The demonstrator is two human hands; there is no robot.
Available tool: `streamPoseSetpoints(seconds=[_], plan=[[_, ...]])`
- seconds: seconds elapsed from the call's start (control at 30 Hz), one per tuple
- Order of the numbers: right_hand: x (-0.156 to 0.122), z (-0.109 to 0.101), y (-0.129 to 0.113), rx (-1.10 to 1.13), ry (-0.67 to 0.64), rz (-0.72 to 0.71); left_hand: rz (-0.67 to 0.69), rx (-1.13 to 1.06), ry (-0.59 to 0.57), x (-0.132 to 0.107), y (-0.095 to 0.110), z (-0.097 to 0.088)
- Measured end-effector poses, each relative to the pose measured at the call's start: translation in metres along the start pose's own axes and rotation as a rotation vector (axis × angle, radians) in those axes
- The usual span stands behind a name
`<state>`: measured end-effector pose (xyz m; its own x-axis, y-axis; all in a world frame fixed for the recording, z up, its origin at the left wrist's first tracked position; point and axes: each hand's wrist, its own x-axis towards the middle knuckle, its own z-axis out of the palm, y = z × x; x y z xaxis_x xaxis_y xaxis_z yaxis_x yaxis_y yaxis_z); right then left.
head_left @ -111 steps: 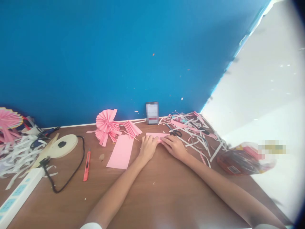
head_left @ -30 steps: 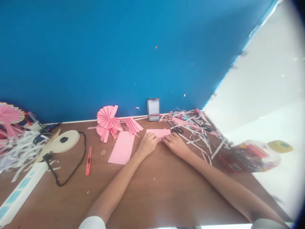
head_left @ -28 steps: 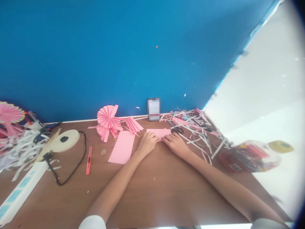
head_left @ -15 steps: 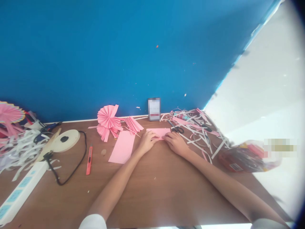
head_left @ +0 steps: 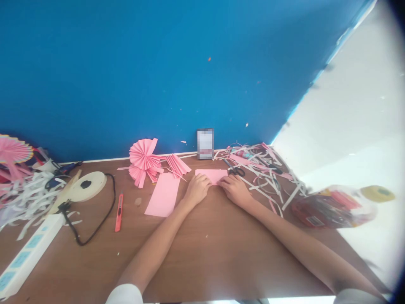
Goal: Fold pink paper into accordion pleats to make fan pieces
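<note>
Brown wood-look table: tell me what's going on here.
A person's left hand and right hand are at the two sides of a small rectangular pink paper sheet on the brown wood-look table. Any fold under the fingers is hard to make out. A longer pink paper sheet lies to the left, with pleated pink paper pieces behind it.

The one camera sits on my head — it looks forward and down along my forearms (head_left: 156, 245). My hands (head_left: 196, 190) lie midway — the blue wall (head_left: 152, 71) stands farther off.
</note>
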<state>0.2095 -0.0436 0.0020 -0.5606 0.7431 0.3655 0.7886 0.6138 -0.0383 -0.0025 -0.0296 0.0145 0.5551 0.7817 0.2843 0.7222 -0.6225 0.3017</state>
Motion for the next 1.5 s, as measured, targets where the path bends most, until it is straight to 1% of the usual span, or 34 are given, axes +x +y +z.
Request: streamPoseSetpoints(seconds=[0.17, 0.37, 0.57, 0.7, 0.83, 1.03, 1.13, 1.23, 1.4, 1.5], plan=[[0.002, -0.002, -0.005, -0.052, -0.027, -0.015, 0.043, -0.045, 0.006, 0.001, -0.001, -0.001], [0.001, -0.004, -0.013, -0.111, -0.058, -0.029, 0.015, -0.145, 0.029, 0.000, -0.002, 0.001], [0.001, -0.008, -0.010, -0.116, -0.085, -0.052, 0.020, -0.097, -0.013, -0.001, -0.002, -0.001], [0.002, -0.016, -0.012, -0.164, -0.115, -0.118, 0.020, -0.025, -0.024, 0.001, -0.002, 0.001], [0.000, -0.018, -0.022, -0.284, -0.146, -0.159, -0.030, 0.066, -0.026, 0.002, 0.000, 0.008], [-0.006, -0.015, -0.039, -0.379, -0.140, -0.110, -0.159, 0.164, -0.016, 0.002, 0.008, 0.015], [-0.006, -0.015, -0.044, -0.419, -0.135, -0.093, -0.197, 0.176, -0.018, 0.002, 0.010, 0.015], [-0.006, -0.015, -0.046, -0.423, -0.135, -0.077, -0.204, 0.180, -0.010, 0.001, 0.011, 0.013], [-0.005, -0.015, -0.046, -0.436, -0.145, -0.085, -0.262, 0.104, 0.032, 0.000, 0.012, 0.008], [-0.005, -0.016, -0.048, -0.424, -0.172, -0.050, -0.276, 0.073, 0.017, -0.001, 0.013, 0.008]])
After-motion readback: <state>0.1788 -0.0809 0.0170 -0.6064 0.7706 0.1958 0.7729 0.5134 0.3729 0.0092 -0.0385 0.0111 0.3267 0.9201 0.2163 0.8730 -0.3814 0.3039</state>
